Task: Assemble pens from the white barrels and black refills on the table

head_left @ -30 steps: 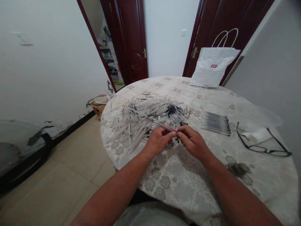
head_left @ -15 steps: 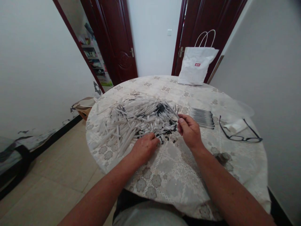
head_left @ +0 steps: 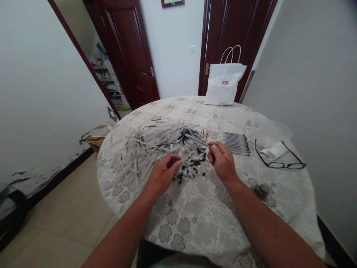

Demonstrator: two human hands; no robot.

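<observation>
A heap of white pen barrels and thin black refills [head_left: 150, 147] lies on a round table with a lace-patterned cloth [head_left: 200, 212]. Small black caps [head_left: 192, 169] are scattered at the heap's near edge. My left hand [head_left: 161, 174] rests on the heap's near side with its fingers curled down among the parts; whether it grips one is hidden. My right hand [head_left: 221, 160] is just right of the heap, pinching a thin pen part [head_left: 203, 143] that points up and left. A neat row of assembled pens [head_left: 235, 143] lies to the right of that hand.
Black-framed glasses [head_left: 279, 163] and a folded tissue [head_left: 275, 151] lie at the table's right. A white paper bag [head_left: 224, 83] stands at the far edge before a dark red door. A cardboard box [head_left: 95, 134] sits on the floor at left.
My hands have come apart: the left dropped to the heap and now curls its fingers there, while the right carried the thin part to the right. The camera has tilted up slightly.
</observation>
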